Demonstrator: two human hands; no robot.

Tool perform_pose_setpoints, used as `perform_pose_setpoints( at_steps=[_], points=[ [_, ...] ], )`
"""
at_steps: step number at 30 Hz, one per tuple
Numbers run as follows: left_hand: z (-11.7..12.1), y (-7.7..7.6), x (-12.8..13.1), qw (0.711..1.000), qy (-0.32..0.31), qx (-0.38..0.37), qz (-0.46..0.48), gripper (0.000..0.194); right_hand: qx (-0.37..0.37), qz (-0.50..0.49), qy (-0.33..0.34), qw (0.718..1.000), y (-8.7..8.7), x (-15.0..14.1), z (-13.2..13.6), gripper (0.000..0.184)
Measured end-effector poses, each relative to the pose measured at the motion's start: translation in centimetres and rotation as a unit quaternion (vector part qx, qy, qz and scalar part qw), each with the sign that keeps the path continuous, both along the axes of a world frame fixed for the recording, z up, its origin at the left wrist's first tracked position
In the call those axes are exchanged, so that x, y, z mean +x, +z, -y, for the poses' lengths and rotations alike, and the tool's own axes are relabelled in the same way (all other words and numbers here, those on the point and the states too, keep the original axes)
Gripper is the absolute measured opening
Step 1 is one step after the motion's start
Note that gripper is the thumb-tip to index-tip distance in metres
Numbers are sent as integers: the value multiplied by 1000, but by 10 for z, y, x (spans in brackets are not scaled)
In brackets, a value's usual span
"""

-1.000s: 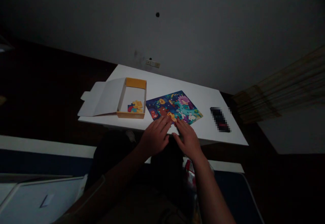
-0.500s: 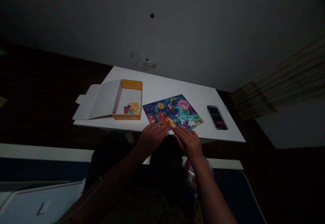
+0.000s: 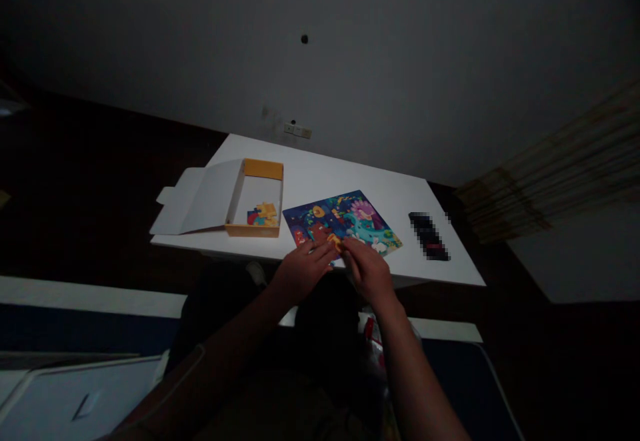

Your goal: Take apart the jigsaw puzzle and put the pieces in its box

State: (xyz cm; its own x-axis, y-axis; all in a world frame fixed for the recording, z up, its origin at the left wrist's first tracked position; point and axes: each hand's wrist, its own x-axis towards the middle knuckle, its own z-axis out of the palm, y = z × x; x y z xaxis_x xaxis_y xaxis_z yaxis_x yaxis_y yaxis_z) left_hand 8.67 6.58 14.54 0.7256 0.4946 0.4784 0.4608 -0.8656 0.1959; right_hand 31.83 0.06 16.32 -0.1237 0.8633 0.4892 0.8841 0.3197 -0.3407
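A colourful jigsaw puzzle [image 3: 345, 217] lies flat on the white table [image 3: 320, 181]. My left hand [image 3: 303, 271] rests at the puzzle's near edge with its fingers stretched toward an orange puzzle piece [image 3: 336, 241]. My right hand [image 3: 367, 269] sits beside it, fingertips pinched on that same piece at the puzzle's front corner. An open yellow box [image 3: 256, 195] with several loose pieces inside stands to the left of the puzzle, its white lid folded out flat.
A dark pixelated object [image 3: 429, 235] lies on the table's right side. A wall socket [image 3: 297, 129] sits behind the table. A white surface [image 3: 75, 397] shows at the lower left. The floor around the table is dark.
Both hands have drawn closer together at the puzzle's near corner, and the right fingers have closed on the orange piece. The camera view shifted slightly.
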Motion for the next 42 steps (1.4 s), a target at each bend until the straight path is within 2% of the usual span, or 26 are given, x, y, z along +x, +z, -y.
perform_pose_setpoints(
  at_steps=[2,6,11,16,22,27,31,37,40,42],
  points=[
    [-2,-3,-1,1000,-10,-12,23,39,-36,2,17,999,-4,0,3,40],
    [-6,-2,-2,995,-17,-58,84,37,-64,-2,2,998,-11,8,9,43],
    [-12,18,-9,965,27,-126,228,37,-74,5,-3,997,-10,10,6,44],
    [-27,45,-28,948,87,-120,283,35,-75,21,30,996,-7,-8,-2,48],
    [-45,59,-57,951,132,-60,273,33,-65,33,37,997,0,-16,4,56],
    [-49,70,-80,920,228,-38,316,34,-42,26,62,997,0,-11,8,58],
    [-59,69,-99,904,283,-17,318,37,-25,16,78,996,-4,-7,9,55],
    [-83,59,-121,944,281,-19,171,40,15,11,76,997,-14,-6,15,43],
    [-70,48,-117,944,269,34,187,41,24,10,71,997,-19,-5,19,41],
    [-50,37,-106,951,223,77,201,35,30,8,76,997,-19,-5,20,41]
  ],
)
